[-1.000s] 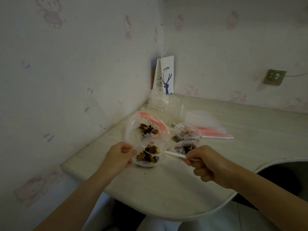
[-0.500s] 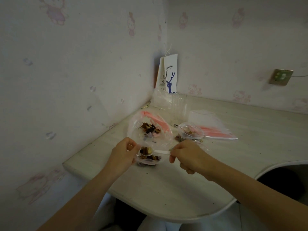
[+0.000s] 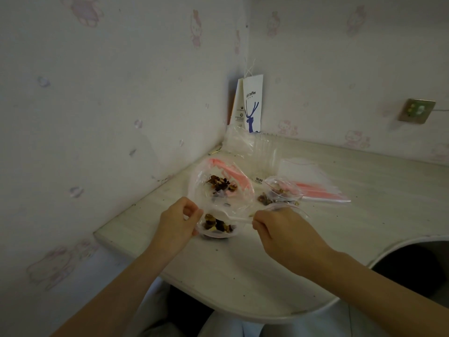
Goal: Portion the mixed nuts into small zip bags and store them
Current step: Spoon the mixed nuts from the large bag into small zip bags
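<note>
1. Since a second ago, the right hand has come in from the right and now sits near the left hand. Over the last half second it has hardly shifted.
2. Half a second ago the bowl of the white plastic spoon carried nuts. Now it shows mostly white.
3. The left hand has kept its place. Its thumb and forefinger pinch the left rim of the small zip bag, and the other fingers are curled beneath.
4. The right hand's fingers are clamped round the end of the spoon's handle.
5. The spoon's long axis runs left to right, nearly level. The bowl points left toward the left hand and lies inside the small zip bag's mouth, while the handle points right.
6. The small zip bag rests on the table between the two hands, near the front edge. Mixed nuts are heaped in it just below the spoon's bowl.
7. Just behind it lies the large bag with more nuts inside and a pink strip along its far side.
8. A filled bag lies to the right of the large bag. Beyond it is a stack of empty zip bags with pink strips.
9. A paper coffee bag stands upright in the corner, and a wall socket is on the right wall.
</note>
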